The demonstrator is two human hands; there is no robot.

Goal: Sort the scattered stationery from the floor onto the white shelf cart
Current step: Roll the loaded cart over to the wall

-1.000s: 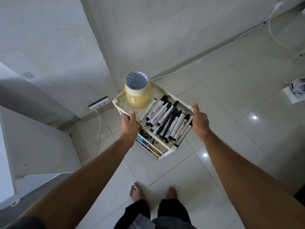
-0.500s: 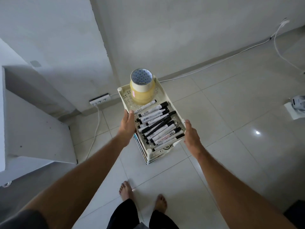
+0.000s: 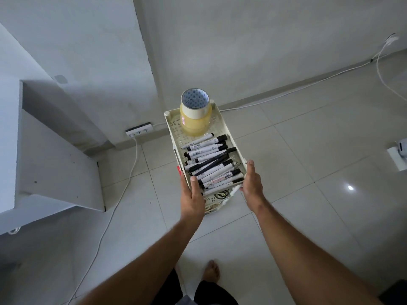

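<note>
The white shelf cart (image 3: 174, 128) stands on the tiled floor in front of me, its long side pointing away. Its top tray holds several black-and-white markers (image 3: 211, 164) and, at the far end, a stack of yellowish tape rolls (image 3: 195, 115). My left hand (image 3: 191, 199) grips the near left corner of the top tray, thumb over the rim beside the markers. My right hand (image 3: 252, 186) presses against the near right corner with straight fingers along the side wall. A lower tier (image 3: 220, 195) shows small items between my hands.
A white power strip (image 3: 139, 129) lies by the wall left of the cart, and its cable (image 3: 123, 194) runs across the floor. A white furniture panel (image 3: 55, 161) stands at left. A small white device (image 3: 399, 150) sits at far right. My bare foot (image 3: 211, 271) is below.
The cart has turned from a diagonal to pointing straight away. Both hands have slid from its long sides to the near corners.
</note>
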